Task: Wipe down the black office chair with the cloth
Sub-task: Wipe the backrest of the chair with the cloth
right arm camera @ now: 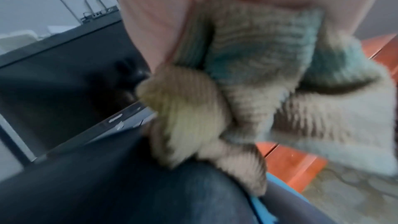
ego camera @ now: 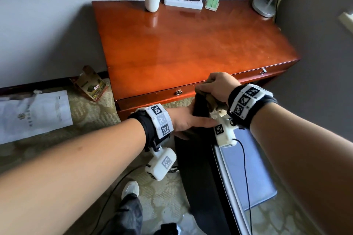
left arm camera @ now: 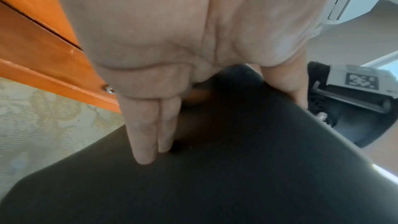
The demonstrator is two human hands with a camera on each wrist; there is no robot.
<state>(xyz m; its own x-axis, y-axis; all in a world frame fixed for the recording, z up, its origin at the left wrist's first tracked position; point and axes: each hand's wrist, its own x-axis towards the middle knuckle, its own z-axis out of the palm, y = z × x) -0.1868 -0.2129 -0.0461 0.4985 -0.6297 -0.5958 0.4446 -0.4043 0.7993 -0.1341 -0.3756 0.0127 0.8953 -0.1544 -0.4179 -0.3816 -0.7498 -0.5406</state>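
Both hands meet the chair [ego camera: 198, 168]: left hand [ego camera: 188, 122] flat, right hand [ego camera: 215, 87] gripping cloth [ego camera: 212, 104].

Black office chair [ego camera: 200, 168]: lower part cut off by the head view's bottom edge; base and wheels hidden.
Cloth [right arm camera: 254, 77]: motion-blurred in the right wrist view, its far folds smeared; mostly covered by the right hand [ego camera: 215, 87] in the head view.
Left hand [ego camera: 183, 120]: fingertips hidden behind the chair's top edge in the head view.
Lamp [ego camera: 264, 6]: only the base shows clearly.
Printed paper [ego camera: 32, 114] on the floor: text too small to read.
Carton [ego camera: 88, 85]: label illegible.
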